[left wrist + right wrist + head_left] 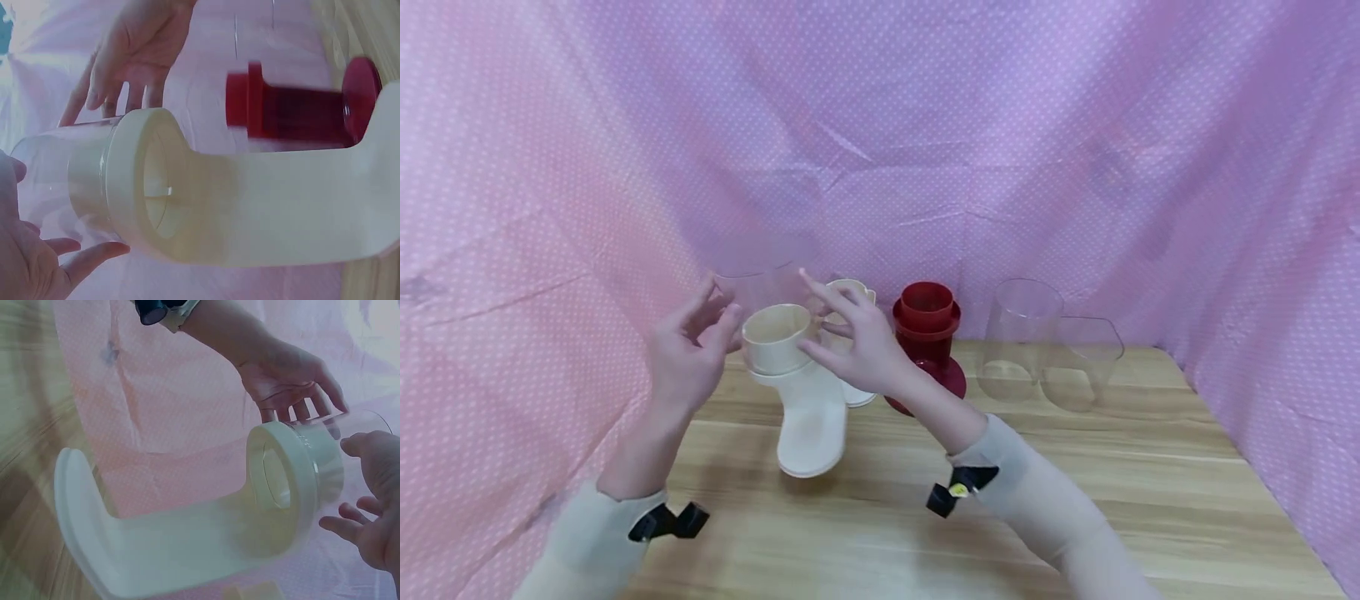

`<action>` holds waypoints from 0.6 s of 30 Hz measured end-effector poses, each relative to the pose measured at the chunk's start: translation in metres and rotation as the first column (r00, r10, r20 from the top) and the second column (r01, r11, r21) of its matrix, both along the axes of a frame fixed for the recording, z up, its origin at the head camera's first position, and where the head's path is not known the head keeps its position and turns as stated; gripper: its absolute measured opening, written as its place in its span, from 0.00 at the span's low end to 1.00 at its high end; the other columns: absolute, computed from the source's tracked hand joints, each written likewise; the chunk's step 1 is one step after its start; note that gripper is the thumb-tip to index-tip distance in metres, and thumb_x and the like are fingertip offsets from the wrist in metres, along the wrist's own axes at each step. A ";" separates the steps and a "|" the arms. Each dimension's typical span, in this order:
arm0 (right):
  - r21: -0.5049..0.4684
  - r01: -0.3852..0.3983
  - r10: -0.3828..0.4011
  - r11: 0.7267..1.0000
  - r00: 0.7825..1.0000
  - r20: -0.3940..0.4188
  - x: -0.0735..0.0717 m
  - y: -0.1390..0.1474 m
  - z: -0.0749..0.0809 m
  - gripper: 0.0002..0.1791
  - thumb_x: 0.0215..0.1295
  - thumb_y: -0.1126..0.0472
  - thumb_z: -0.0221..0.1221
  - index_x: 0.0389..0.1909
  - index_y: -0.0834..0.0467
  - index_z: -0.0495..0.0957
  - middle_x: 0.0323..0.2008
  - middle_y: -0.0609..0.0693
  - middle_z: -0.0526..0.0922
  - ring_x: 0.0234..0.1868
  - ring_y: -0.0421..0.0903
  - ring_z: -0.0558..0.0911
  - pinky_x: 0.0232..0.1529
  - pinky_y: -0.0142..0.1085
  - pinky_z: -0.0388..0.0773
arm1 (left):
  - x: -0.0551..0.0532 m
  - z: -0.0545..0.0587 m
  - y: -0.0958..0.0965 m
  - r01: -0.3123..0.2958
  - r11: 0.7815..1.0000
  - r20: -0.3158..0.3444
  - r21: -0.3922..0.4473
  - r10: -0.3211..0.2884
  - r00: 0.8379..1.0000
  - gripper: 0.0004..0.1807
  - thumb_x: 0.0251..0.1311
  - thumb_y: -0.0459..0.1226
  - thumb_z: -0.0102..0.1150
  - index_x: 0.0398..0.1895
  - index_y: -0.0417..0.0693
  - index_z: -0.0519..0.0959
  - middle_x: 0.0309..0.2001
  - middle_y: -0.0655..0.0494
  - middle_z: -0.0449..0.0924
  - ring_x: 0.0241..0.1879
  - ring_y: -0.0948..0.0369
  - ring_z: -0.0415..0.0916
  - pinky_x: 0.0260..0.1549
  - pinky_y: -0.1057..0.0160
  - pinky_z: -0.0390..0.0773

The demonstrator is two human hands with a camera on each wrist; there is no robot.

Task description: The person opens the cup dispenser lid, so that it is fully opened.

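A cream stand has a flat rounded foot and a ring-shaped collar at its upper end. Fitted over that collar is a clear cylinder, its rim faint against the cloth in the head view. On the cylinder's left side my left hand holds it low, with bent fingers and the thumb in front. From the opposite side my right hand grips it near the collar, index finger extended upward and thumb toward me. Through the ring, a small upright piece shows in the left wrist view.
Behind my right hand stands a second cream stand, partly hidden. A red stand is to its right. Two more clear cylinders, one upright and another beside it, stand farther right. Pink dotted cloth encloses the wooden table.
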State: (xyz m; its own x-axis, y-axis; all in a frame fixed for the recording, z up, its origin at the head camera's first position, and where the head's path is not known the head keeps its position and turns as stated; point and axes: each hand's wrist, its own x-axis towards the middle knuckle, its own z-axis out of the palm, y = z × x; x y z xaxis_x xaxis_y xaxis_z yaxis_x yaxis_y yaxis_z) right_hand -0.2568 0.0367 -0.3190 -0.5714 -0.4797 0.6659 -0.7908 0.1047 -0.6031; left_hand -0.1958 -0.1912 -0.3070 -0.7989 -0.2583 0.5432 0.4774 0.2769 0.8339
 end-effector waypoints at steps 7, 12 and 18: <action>-0.101 0.109 -0.117 0.989 0.991 -0.068 0.029 0.054 0.002 0.49 0.56 0.67 0.79 0.79 0.53 0.69 0.55 0.60 0.78 0.57 0.52 0.85 0.57 0.36 0.87 | 0.017 -0.007 0.046 0.110 0.982 -0.217 -0.154 -0.142 0.966 0.43 0.57 0.17 0.67 0.78 0.42 0.68 0.55 0.35 0.85 0.54 0.69 0.85 0.37 0.68 0.88; -0.128 0.147 -0.161 0.981 0.982 -0.103 0.045 0.093 0.001 0.49 0.52 0.74 0.79 0.77 0.59 0.70 0.58 0.62 0.79 0.56 0.54 0.85 0.55 0.39 0.88 | 0.017 -0.015 0.080 0.201 0.964 -0.294 -0.174 -0.246 0.924 0.46 0.53 0.16 0.71 0.78 0.39 0.68 0.56 0.28 0.84 0.57 0.63 0.85 0.38 0.65 0.89; -0.186 0.185 -0.208 0.965 0.972 -0.108 0.057 0.135 -0.012 0.53 0.42 0.82 0.77 0.74 0.68 0.68 0.63 0.55 0.79 0.60 0.48 0.83 0.55 0.38 0.88 | 0.014 -0.024 0.117 0.261 0.936 -0.290 -0.237 -0.325 0.900 0.42 0.57 0.23 0.72 0.77 0.38 0.70 0.60 0.37 0.85 0.58 0.44 0.86 0.38 0.64 0.90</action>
State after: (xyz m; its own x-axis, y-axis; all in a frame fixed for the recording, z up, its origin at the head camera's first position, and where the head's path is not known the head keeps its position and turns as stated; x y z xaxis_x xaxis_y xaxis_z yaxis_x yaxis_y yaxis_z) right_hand -0.1996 0.1716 -0.3307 -0.5491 -0.2370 0.8014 -0.8357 0.1681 -0.5229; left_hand -0.1820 -0.0745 -0.3307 -0.5972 0.0922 0.7968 0.7928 0.2187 0.5689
